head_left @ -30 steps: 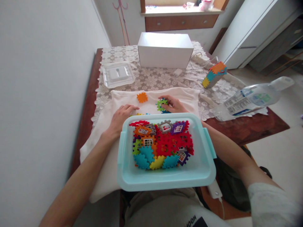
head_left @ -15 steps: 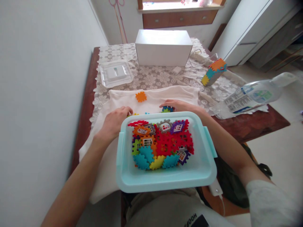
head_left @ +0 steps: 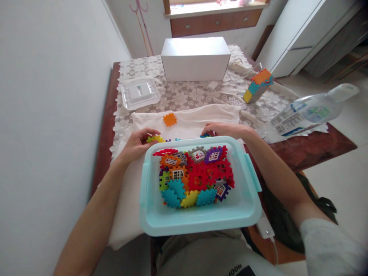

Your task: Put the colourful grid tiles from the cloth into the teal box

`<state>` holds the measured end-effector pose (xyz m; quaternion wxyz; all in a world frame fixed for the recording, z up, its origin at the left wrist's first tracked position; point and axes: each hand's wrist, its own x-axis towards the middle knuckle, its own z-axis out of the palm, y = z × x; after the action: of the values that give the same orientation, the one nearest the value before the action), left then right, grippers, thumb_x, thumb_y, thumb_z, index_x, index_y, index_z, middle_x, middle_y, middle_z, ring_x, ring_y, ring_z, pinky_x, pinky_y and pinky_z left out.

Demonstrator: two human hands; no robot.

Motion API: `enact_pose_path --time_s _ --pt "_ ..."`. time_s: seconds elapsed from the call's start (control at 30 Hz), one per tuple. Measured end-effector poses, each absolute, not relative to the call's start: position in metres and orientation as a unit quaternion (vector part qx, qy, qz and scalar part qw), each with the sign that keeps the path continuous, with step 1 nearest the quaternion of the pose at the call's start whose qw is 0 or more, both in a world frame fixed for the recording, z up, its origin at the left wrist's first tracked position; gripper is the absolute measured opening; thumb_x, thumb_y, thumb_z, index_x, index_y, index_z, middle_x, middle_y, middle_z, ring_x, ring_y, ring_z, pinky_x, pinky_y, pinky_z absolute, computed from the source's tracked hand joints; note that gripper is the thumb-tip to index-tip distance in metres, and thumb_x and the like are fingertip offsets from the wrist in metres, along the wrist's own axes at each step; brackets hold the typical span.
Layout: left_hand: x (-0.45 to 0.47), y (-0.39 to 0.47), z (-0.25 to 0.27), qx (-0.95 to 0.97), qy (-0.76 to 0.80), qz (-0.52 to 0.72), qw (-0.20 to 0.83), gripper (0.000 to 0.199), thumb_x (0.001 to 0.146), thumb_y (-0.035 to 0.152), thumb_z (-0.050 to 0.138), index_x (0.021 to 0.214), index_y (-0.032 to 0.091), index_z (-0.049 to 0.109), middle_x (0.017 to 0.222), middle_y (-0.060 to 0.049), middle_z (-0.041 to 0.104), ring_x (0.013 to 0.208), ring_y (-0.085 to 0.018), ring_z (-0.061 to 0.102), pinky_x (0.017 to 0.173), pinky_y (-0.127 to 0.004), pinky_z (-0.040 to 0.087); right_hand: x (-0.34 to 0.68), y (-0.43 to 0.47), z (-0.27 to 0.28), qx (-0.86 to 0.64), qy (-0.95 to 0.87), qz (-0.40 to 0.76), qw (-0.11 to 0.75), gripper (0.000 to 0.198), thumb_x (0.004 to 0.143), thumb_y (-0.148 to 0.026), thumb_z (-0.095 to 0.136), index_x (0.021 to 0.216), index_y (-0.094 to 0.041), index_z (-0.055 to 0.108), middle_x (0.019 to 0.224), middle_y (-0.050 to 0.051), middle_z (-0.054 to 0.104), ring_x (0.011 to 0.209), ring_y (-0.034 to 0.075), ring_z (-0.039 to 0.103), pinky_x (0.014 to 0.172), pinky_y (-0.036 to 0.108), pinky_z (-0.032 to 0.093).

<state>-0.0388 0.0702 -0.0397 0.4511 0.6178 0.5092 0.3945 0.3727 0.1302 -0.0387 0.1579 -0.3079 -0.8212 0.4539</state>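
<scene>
My left hand [head_left: 137,144] is closed on a yellow interlocking tile [head_left: 155,138], just beyond the bin's far left corner. Curled down at the far right, my right hand [head_left: 222,129] has its fingertips on a blue interlocking block [head_left: 205,135], mostly hidden by the bin rim. The light teal plastic bin [head_left: 235,207] holds many toothed tiles: red ones [head_left: 198,174], teal ones [head_left: 206,196], a yellow one and several with window grids. An orange tile [head_left: 170,119] lies alone on the white cloth [head_left: 198,117].
A long white box [head_left: 195,67] stands at the back of the lace-covered table. Left of it lies a clear plastic lid [head_left: 140,93]. On the right are a built tile block [head_left: 258,86] and a large clear bottle [head_left: 304,113]. A wall [head_left: 57,96] runs along the left.
My left hand has lifted the yellow tile into clearer view. My right hand has shifted slightly right, its fingers more curled, and the blue block sits lower behind the bin rim.
</scene>
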Motion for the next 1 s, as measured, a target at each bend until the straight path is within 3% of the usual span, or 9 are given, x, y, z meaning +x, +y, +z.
enact_pose_path --time_s 0.1,0.23,0.37,0.5,0.6,0.7,0.77,0.87,1.0 --pt "-0.035 0.073 -0.049 0.564 0.517 0.474 0.436 0.038 0.076 0.038 0.101 0.103 0.022 0.08 0.089 -0.002 0.079 0.076 -0.017 0.074 0.067 -0.026 0.059 0.373 0.135 -0.039 -0.297 -0.816 0.475 0.145 0.03 0.078 -0.033 0.091 0.107 -0.024 0.085 0.101 0.005 0.084 0.079 0.021 0.066 0.08 0.041 0.059" --pt "-0.029 0.082 -0.053 0.484 0.472 0.601 0.426 0.044 0.069 0.031 0.105 0.101 0.023 0.075 0.096 0.001 0.078 0.081 -0.014 0.074 0.077 -0.026 0.062 0.369 0.142 -0.042 -0.277 -0.788 0.528 0.153 0.023 0.081 -0.039 0.089 0.097 -0.025 0.079 0.091 0.001 0.079 0.077 0.019 0.063 0.071 0.035 0.056" --pt "-0.028 0.081 -0.044 0.428 0.416 0.655 0.464 0.043 0.071 0.029 0.103 0.105 0.027 0.076 0.101 0.0 0.079 0.086 -0.015 0.073 0.082 -0.028 0.063 0.364 0.148 -0.045 -0.31 -0.687 0.599 0.271 0.039 0.076 -0.042 0.095 0.103 -0.024 0.074 0.095 0.001 0.078 0.082 0.02 0.068 0.074 0.035 0.061" --pt "-0.024 0.063 -0.02 0.423 0.401 0.626 0.518 0.031 0.084 0.027 0.093 0.11 0.034 0.078 0.107 0.001 0.079 0.091 -0.018 0.075 0.096 -0.04 0.068 0.362 0.143 -0.04 -0.3 -0.589 0.625 0.416 0.05 0.075 -0.044 0.098 0.11 -0.025 0.068 0.105 0.002 0.078 0.094 0.021 0.074 0.09 0.037 0.066" --pt "-0.015 0.047 -0.001 0.444 0.387 0.612 0.528 0.029 0.084 0.025 0.09 0.109 0.036 0.079 0.108 0.0 0.078 0.095 -0.021 0.078 0.105 -0.049 0.069 0.364 0.129 -0.028 -0.252 -0.584 0.625 0.453 0.057 0.079 -0.055 0.097 0.116 -0.029 0.064 0.104 0.001 0.075 0.098 0.023 0.076 0.095 0.043 0.067" --pt "-0.005 0.037 0.012 0.481 0.383 0.598 0.514 0.032 0.075 0.025 0.097 0.101 0.033 0.08 0.103 -0.002 0.075 0.098 -0.026 0.081 0.106 -0.055 0.07 0.363 0.111 -0.005 -0.18 -0.64 0.618 0.42 0.059 0.079 -0.065 0.099 0.114 -0.028 0.068 0.099 0.001 0.074 0.093 0.025 0.075 0.091 0.046 0.067" --pt "-0.001 0.032 0.017 0.524 0.376 0.568 0.511 0.034 0.071 0.031 0.103 0.097 0.031 0.081 0.1 -0.003 0.077 0.099 -0.029 0.082 0.108 -0.057 0.071 0.361 0.102 0.013 -0.122 -0.707 0.605 0.346 0.054 0.082 -0.064 0.1 0.112 -0.026 0.076 0.102 0.005 0.077 0.097 0.026 0.077 0.096 0.047 0.066" --pt "0.001 0.027 0.021 0.61 0.365 0.466 0.527 0.039 0.07 0.046 0.107 0.099 0.03 0.086 0.098 -0.008 0.083 0.105 -0.034 0.083 0.111 -0.06 0.069 0.358 0.098 0.033 -0.073 -0.789 0.566 0.228 0.055 0.085 -0.064 0.1 0.122 -0.026 0.086 0.13 0.012 0.081 0.128 0.034 0.077 0.118 0.053 0.059" --pt "0.001 0.026 0.02 0.604 0.344 0.463 0.551 0.039 0.08 0.061 0.098 0.104 0.031 0.09 0.105 -0.01 0.088 0.113 -0.037 0.084 0.113 -0.059 0.068 0.354 0.105 0.022 -0.076 -0.763 0.607 0.21 0.07 0.079 -0.076 0.098 0.131 -0.031 0.087 0.152 0.012 0.077 0.152 0.041 0.066 0.126 0.058 0.054"
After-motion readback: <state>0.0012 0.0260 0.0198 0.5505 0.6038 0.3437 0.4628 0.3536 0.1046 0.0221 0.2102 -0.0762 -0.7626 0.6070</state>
